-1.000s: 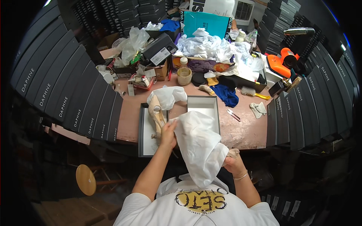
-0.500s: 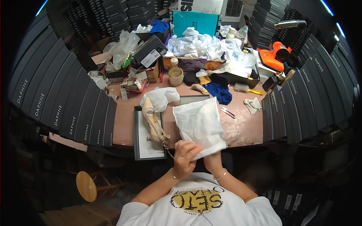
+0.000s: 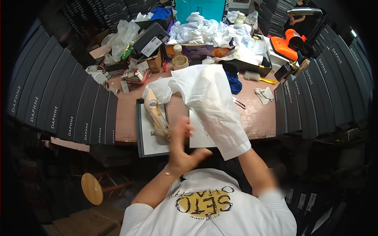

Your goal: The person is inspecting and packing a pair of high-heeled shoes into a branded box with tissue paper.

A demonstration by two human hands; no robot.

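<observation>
A white dust bag (image 3: 214, 102) is pulled over my right hand, which is hidden inside it up to the wrist. Pale shapes show faintly through the cloth, but I cannot tell what the fingers hold. My left hand (image 3: 183, 147) hovers left of the bag, slightly blurred, its thumb and fingers spread and nothing in them. Just beyond it, a beige high-heeled shoe (image 3: 156, 112) with an open top lies on the printed white sheet in a dark grey shoebox half (image 3: 139, 129). White tissue (image 3: 159, 88) touches the shoe's far end. Under the bag lies another pale sheet (image 3: 197, 133).
Stacked dark shoeboxes (image 3: 55, 94) wall the left side, and more boxes (image 3: 311, 90) the right. At the back stand a carton of crumpled paper (image 3: 199, 31), a jar (image 3: 180, 62) and an orange heat gun (image 3: 285, 47). A brush (image 3: 258, 77), cloth (image 3: 264, 95) and snips (image 3: 239, 103) lie on the right.
My right hand has gone deep into the bag, which now stretches farther over the table. My left hand has let go of the bag and moved off to the left.
</observation>
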